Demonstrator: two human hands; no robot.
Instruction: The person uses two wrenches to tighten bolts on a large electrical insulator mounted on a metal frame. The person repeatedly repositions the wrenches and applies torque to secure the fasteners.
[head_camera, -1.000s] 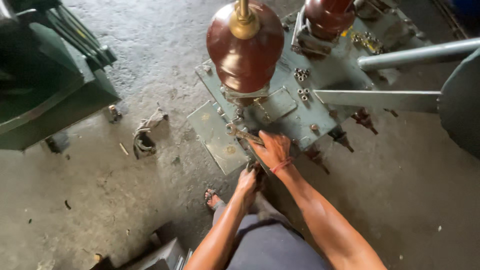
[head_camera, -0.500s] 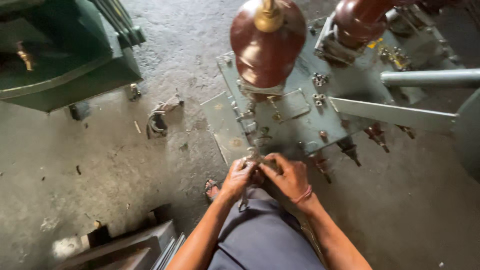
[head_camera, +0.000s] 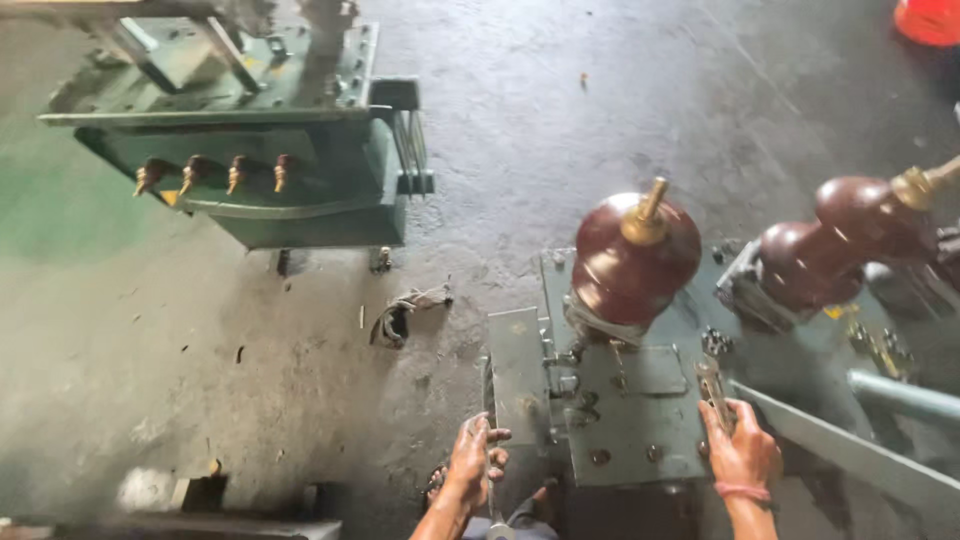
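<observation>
the long grey metal wrench (head_camera: 489, 440) stands upright in my closed left hand (head_camera: 470, 465), beside the grey-green steel transformer lid (head_camera: 630, 415). my right hand (head_camera: 742, 450) wraps a smaller metal spanner (head_camera: 711, 385) on that lid. beyond rises a dark red ceramic bushing (head_camera: 632, 262).

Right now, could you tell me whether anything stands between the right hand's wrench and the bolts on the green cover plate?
Nothing visible does. The right hand holds the wrench over the green cover plate, and the bolts lie bare on it. The brown insulator stands farther back, out of the way.
</observation>
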